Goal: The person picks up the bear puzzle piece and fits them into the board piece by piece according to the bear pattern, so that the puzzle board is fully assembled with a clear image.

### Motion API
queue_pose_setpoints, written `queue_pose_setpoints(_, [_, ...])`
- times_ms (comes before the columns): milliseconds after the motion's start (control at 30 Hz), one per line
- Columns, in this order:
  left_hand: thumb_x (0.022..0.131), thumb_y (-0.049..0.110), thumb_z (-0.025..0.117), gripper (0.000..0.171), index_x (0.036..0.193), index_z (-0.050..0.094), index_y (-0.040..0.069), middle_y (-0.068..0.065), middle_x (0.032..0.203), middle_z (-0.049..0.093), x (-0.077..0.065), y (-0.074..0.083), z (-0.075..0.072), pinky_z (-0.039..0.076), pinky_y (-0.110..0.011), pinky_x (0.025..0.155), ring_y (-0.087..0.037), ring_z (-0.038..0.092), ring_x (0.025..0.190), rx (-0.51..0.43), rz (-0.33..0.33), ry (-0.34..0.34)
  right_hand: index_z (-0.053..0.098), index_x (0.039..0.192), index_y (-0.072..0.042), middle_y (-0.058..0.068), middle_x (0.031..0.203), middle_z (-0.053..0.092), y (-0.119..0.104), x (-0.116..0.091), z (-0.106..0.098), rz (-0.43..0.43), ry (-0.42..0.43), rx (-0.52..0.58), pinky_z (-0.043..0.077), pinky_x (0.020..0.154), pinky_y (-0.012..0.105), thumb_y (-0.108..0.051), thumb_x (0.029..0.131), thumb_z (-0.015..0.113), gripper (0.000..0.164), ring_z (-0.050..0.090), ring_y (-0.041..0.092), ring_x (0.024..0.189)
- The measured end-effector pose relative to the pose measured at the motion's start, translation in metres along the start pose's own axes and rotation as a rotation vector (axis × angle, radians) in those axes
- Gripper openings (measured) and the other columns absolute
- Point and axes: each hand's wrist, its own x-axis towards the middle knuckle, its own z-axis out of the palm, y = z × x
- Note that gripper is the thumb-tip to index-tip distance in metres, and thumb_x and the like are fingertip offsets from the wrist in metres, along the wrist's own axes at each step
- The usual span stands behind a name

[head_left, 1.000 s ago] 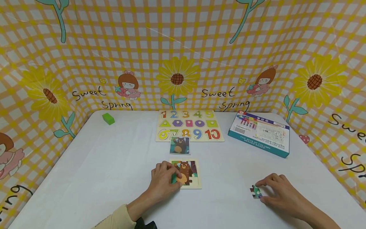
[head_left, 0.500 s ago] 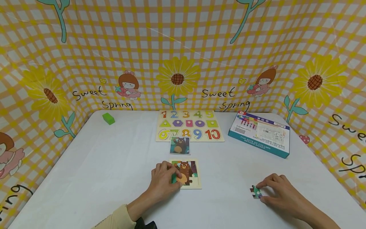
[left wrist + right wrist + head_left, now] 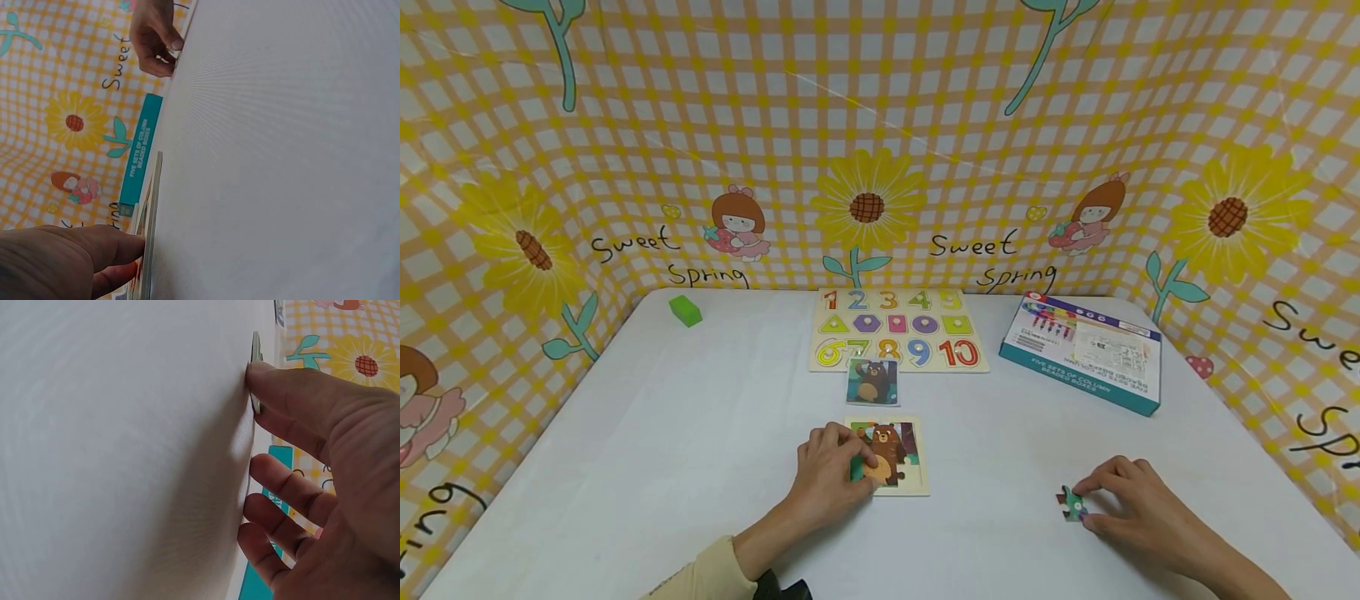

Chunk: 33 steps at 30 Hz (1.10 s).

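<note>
A square bear jigsaw puzzle (image 3: 887, 442) lies in its pale wooden tray (image 3: 922, 479) near the middle front of the table. My left hand (image 3: 829, 468) holds it at the left and near edges, with curled fingers over the bear's belly and the thumb at the rim. In the left wrist view, the tray (image 3: 154, 231) appears edge-on beside the thumb. On the right, my right hand (image 3: 1138, 508) pinches a green and brown puzzle piece (image 3: 1072, 503) between thumb and index finger, low at the tabletop. The right wrist view shows that piece (image 3: 255, 347) edge-on, other fingertips resting on the white surface.
Behind the puzzle is a bear picture card (image 3: 872, 383), overlapping a wooden number board (image 3: 898, 335). A teal and white beaded-boxes carton (image 3: 1078, 354) sits back right. Far left is a green block (image 3: 685, 311). Checked cloth (image 3: 820, 108) walls the table at back and sides.
</note>
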Motion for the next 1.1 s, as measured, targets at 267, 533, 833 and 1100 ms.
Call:
queue_pose_setpoints(267, [0.071, 0.015, 0.069, 0.013, 0.08, 0.064, 0.023, -0.002, 0.106, 0.047, 0.0, 0.0, -0.001, 0.026, -0.052, 0.089, -0.023, 0.037, 0.104, -0.013, 0.004, -0.005, 0.067, 0.098, -0.031, -0.006, 0.103, 0.057, -0.003, 0.0, -0.001, 0.001, 0.012, 0.012, 0.04, 0.073, 0.024, -0.043, 0.073, 0.075, 0.03, 0.043, 0.018, 0.098])
queue_pose_setpoints(533, [0.071, 0.016, 0.069, 0.013, 0.081, 0.065, 0.023, -0.002, 0.106, 0.047, 0.0, 0.0, -0.001, 0.026, -0.052, 0.09, -0.023, 0.037, 0.104, -0.015, -0.01, -0.014, 0.065, 0.097, -0.035, -0.015, 0.099, 0.056, -0.031, 0.006, -0.005, -0.052, 0.098, 0.033, 0.042, 0.076, 0.024, -0.047, 0.073, 0.074, 0.028, 0.039, 0.007, 0.095])
queue_pose_setpoints(833, [0.072, 0.016, 0.069, 0.012, 0.081, 0.065, 0.023, -0.002, 0.107, 0.047, 0.0, 0.0, -0.001, 0.026, -0.052, 0.09, -0.024, 0.037, 0.105, -0.009, -0.01, -0.015, 0.067, 0.095, -0.033, -0.017, 0.097, 0.057, -0.078, 0.026, -0.001, -0.13, 0.138, 0.059, 0.044, 0.078, 0.029, -0.039, 0.073, 0.077, 0.025, 0.043, 0.008, 0.095])
queue_pose_setpoints(1100, [0.071, 0.016, 0.07, 0.013, 0.081, 0.065, 0.022, -0.002, 0.107, 0.047, 0.0, -0.001, -0.001, 0.026, -0.051, 0.089, -0.024, 0.037, 0.105, -0.017, -0.008, -0.011, 0.068, 0.094, -0.026, -0.013, 0.094, 0.059, -0.117, 0.048, 0.012, -0.188, 0.119, 0.093, 0.042, 0.076, 0.027, -0.031, 0.072, 0.079, 0.025, 0.043, 0.008, 0.092])
